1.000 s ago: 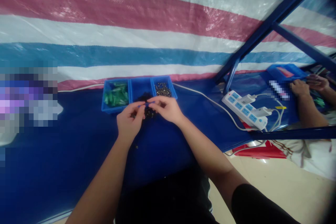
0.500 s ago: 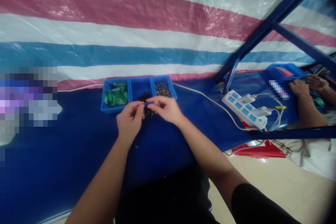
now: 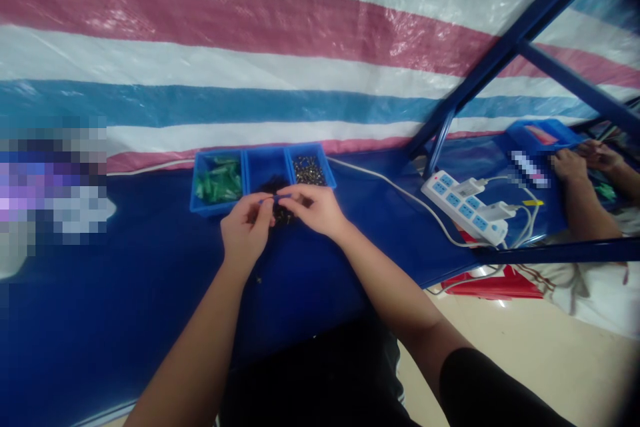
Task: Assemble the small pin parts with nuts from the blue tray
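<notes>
Between the fingertips of both hands is a small, slim blue piece (image 3: pixel 275 198), too small to name. My left hand (image 3: pixel 247 223) pinches one end and my right hand (image 3: pixel 314 207) pinches the other. Just behind the hands stands a blue three-part tray (image 3: pixel 220 209). Its left compartment holds green plastic pieces (image 3: pixel 220 180), and the right one holds small metal parts (image 3: pixel 307 169). Dark small parts (image 3: pixel 273 183) lie at the front of the middle compartment. Below the hands, more dark and brass-coloured bits (image 3: pixel 284 216) show, partly hidden by the fingers.
A white power strip (image 3: pixel 465 208) with plugged-in chargers lies to the right, its cable (image 3: pixel 395 185) running behind the tray. A blue metal frame (image 3: pixel 500 53) slants across the right side. Beyond it are another person's hands (image 3: pixel 573 167) and a blue bin (image 3: pixel 543 135). Striped sheeting hangs behind.
Both hands keep the same pinch on the blue piece, with only slight finger movement. The view has shifted very slightly.
</notes>
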`<state>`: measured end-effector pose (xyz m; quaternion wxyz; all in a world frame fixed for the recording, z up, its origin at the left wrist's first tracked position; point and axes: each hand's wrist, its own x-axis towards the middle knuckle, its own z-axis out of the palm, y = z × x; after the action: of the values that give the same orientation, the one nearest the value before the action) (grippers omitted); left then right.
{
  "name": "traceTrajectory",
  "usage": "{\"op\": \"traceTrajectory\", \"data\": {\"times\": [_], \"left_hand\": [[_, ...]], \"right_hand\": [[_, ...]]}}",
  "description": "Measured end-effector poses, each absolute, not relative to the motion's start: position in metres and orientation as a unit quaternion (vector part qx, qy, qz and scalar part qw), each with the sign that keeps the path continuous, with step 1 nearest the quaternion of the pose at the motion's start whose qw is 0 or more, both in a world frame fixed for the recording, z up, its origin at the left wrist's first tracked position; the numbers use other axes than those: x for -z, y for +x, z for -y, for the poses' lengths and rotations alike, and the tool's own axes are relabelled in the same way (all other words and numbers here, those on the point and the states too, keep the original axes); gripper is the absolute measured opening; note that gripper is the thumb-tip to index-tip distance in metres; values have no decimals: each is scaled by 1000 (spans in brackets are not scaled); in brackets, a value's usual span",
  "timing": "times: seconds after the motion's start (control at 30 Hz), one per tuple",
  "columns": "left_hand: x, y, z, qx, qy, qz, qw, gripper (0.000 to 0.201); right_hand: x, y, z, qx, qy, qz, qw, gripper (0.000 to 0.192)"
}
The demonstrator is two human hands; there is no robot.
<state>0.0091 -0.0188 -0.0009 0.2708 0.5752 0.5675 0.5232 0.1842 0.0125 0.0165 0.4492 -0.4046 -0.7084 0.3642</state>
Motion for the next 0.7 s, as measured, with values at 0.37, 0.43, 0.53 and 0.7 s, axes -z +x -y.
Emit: {"op": "traceTrajectory", "data": {"times": [0.37,0.43,0.53,0.7], "left_hand": [[1,8,19,-505,584,-589,239,21],[1,7,19,-508,586,-584,240,20],[0,8,19,-515,590,-571,247,18],[-3,11,20,-545,573,-542,284,18]], "right_hand": [[-15,184,-13,-350,-404,715,450,27],[-15,184,-13,-350,-402,714,453,26],[-16,184,-12,-351,-398,715,456,25],[-19,183,-10,-349,-376,737,441,23]]}}
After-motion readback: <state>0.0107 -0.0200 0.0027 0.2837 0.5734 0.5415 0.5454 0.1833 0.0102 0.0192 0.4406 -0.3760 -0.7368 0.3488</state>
